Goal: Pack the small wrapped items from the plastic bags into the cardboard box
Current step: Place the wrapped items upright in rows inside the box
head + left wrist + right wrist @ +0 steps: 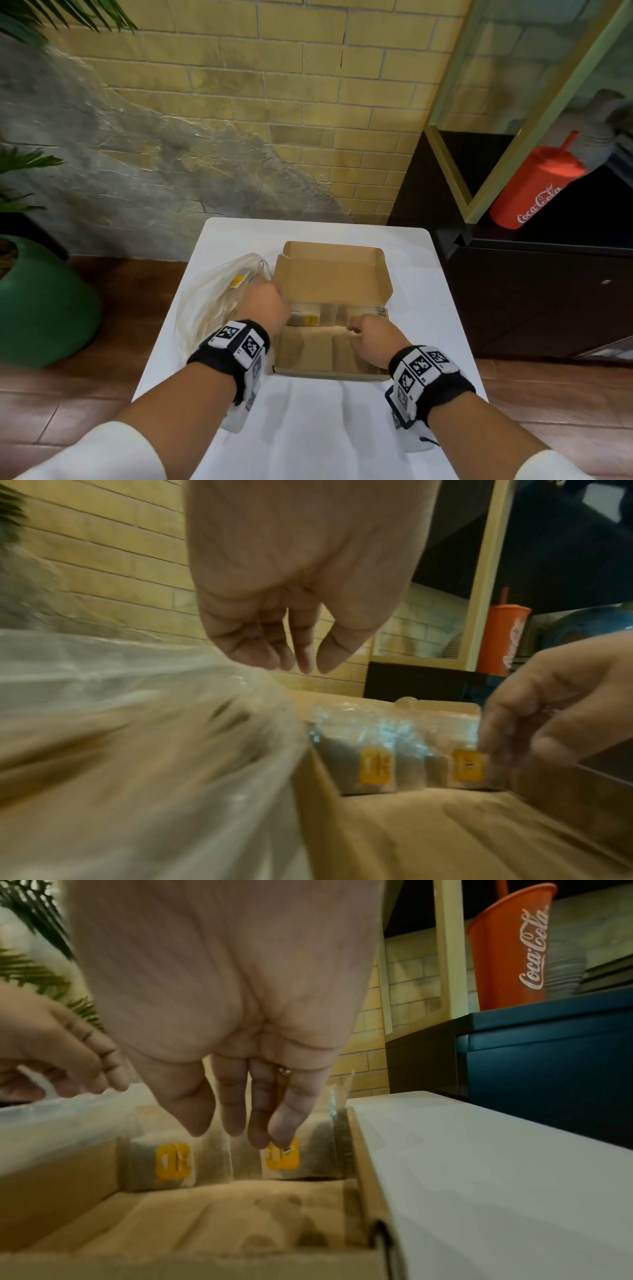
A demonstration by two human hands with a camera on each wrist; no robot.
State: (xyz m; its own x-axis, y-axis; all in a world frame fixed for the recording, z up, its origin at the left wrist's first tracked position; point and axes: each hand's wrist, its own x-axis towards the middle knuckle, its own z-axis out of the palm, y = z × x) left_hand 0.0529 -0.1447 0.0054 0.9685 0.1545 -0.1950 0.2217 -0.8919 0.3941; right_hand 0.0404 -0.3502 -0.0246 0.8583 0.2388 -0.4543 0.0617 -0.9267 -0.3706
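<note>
Neither hand is gripping anything, as far as I can see. Your right hand (219,1020) hangs loose, fingers (236,1104) straight and pointing down, tips just touching or just above the wrapped item (301,1153) at the far right of the cardboard box (301,356); contact is unclear. Your left hand (291,588) is relaxed too, fingertips close together but empty, hovering at the box's left edge just beside the plastic bag (212,301).

Progress, my read: early. One row of wrapped items (305,317) stands along the far wall, directly under and beyond your right fingertips. The box floor nearer you than that row is bare. The bag to the left of your left hand looks full, so most of the packing is left.

Orientation: items stand on edge, flat faces with yellow labels (375,767) toward you. The row's long axis runs left-right along the far wall, across your fingers' line. The lid (329,277) is open, standing up beyond the row.
</note>
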